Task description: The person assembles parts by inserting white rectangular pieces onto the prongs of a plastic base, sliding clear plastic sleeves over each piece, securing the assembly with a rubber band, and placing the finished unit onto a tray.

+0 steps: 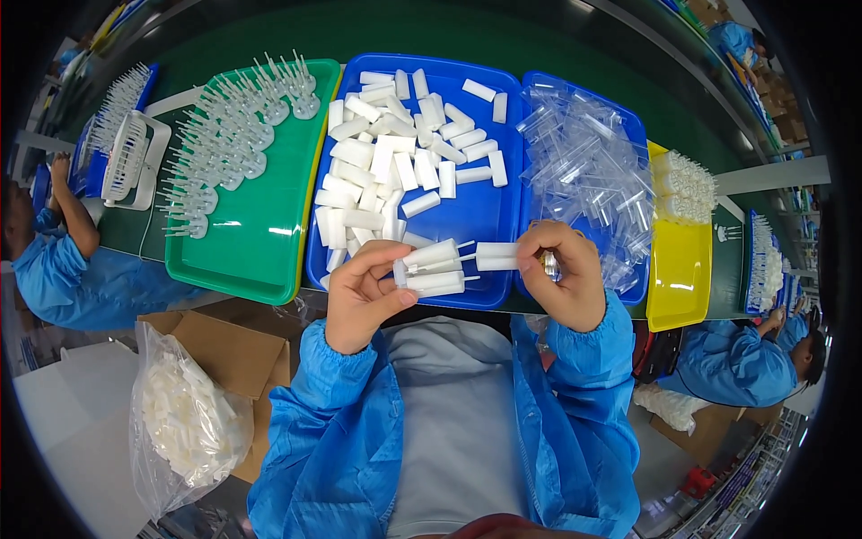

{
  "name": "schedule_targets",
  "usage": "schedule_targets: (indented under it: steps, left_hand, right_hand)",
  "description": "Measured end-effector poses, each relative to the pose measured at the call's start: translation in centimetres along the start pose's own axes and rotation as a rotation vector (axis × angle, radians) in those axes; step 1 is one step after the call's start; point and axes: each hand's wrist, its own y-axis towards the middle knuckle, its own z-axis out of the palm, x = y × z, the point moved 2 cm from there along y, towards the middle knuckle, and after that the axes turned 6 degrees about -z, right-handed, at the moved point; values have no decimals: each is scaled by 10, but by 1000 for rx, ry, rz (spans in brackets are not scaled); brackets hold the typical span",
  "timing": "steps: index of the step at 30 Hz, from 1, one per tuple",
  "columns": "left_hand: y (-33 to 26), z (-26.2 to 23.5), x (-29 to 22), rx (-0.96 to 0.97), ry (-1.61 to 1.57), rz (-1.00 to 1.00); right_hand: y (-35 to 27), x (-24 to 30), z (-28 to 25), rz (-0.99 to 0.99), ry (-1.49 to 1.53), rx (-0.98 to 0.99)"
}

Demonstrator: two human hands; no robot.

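My left hand (pixel 368 289) is closed on a transparent pronged holder (pixel 401 272), held sideways with its thin prongs pointing right. White foam pieces (pixel 436 283) sit over some of those prongs. My right hand (pixel 566 274) pinches another white foam piece (pixel 495 256) by its right end, level with the prong tips. Whether that piece touches a prong I cannot tell. Something small and shiny shows at the right fingers; its kind is unclear. Both hands hover over the near edge of a blue tray (pixel 485 211) heaped with loose white foam pieces (pixel 382 157).
On the left, a green tray (pixel 269 193) bears rows of transparent pronged holders (pixel 224 144). Transparent plastic tubes (pixel 588 166) fill a second blue tray. A yellow tray (pixel 680 269) carries assembled white pieces. Below left stands a bag of foam pieces (pixel 189 413). Co-workers (pixel 745 359) sit at both sides.
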Motion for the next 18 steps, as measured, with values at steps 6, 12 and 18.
schedule_targets:
  steps: [6,12,18]
  left_hand:
    - [1,2,2,17,28,12]
    - [0,3,2,28,47,-7]
    - [1,4,1,40,38,0]
  right_hand:
    - [-2,2,3,112,72,-38]
    - [1,12,6,226,227,63]
    - [-1,7,1,240,364,99]
